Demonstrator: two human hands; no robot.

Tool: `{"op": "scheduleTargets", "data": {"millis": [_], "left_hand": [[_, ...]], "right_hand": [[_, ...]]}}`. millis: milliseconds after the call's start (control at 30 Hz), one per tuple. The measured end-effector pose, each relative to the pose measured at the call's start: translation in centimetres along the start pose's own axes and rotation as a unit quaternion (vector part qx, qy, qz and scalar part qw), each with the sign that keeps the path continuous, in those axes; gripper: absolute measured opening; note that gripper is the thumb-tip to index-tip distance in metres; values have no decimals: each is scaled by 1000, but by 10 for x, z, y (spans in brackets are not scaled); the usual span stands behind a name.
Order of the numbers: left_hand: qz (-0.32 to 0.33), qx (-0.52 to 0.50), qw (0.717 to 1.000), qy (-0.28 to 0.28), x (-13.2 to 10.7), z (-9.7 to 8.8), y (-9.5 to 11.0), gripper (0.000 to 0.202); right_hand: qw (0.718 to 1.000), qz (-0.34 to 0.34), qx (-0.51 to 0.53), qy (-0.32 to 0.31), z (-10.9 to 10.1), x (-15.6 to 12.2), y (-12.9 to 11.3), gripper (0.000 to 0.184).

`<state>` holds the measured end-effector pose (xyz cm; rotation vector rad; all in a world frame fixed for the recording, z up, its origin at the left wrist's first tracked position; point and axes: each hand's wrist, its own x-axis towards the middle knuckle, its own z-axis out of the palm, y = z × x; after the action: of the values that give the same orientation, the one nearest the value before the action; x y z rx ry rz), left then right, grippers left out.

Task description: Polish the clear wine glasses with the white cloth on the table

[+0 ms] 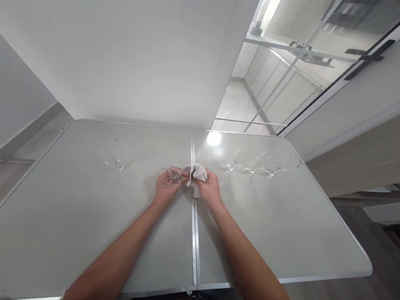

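Observation:
My left hand (168,187) is closed around a clear stemmed glass (165,176), which lies on its side with the bowl pointing left. A white cloth (199,173) is bunched in my right hand (210,189), its fingers closed. The cloth meets the glass at its foot end, covering that part from sight. Both hands are close together over the seam in the middle of the table.
Toward the table's (65,221) right rear, three clear stemmed glasses (250,170) stand in a row. Another clear glass (120,166) is at the left. A white wall (141,63) borders the far edge, with a glass-paned door (279,77) at the right.

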<state>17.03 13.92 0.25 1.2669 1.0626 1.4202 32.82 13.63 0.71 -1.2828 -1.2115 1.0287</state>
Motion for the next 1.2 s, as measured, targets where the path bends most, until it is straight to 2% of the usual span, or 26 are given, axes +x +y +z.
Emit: {"op": "scheduleTargets", "data": {"millis": [100, 233, 333, 467, 667, 800, 833, 900, 1000, 1067, 1200], "left_hand": [[-1, 25, 999, -20, -1, -2, -1, 25], [18, 32, 998, -54, -3, -1, 0, 21], [12, 18, 1000, -21, -3, 2, -2, 24], [-4, 3, 999, 41, 3, 1, -5, 30], [8, 70, 997, 16, 12, -1, -3, 24], [11, 69, 998, -5, 11, -1, -1, 25], [9, 67, 998, -6, 10, -1, -1, 25], [5, 63, 998, -10, 9, -1, -1, 25], [-4, 53, 998, -14, 9, 0, -3, 28], [-7, 44, 999, -15, 10, 0, -6, 31], [-22, -1, 1000, -16, 11, -1, -9, 38]], "right_hand": [[1000, 5, 0, -28, 5, -1, 5, 21], [1000, -5, -30, -4, 1, -1, 3, 22], [999, -22, -21, 15, -4, 1, -4, 29], [999, -36, -2, 25, -9, 4, -10, 24], [993, -109, -44, 6, -9, 0, -22, 18], [988, -151, -27, 2, -7, -8, -28, 5], [988, -151, -21, 6, -7, -9, -28, 6], [990, -136, -23, -8, -7, -9, -26, 25], [988, -123, -50, -80, -6, -8, -23, 52], [985, -119, -70, -102, -4, -7, -22, 52], [976, -138, -156, -64, -2, -6, -17, 33]]}}
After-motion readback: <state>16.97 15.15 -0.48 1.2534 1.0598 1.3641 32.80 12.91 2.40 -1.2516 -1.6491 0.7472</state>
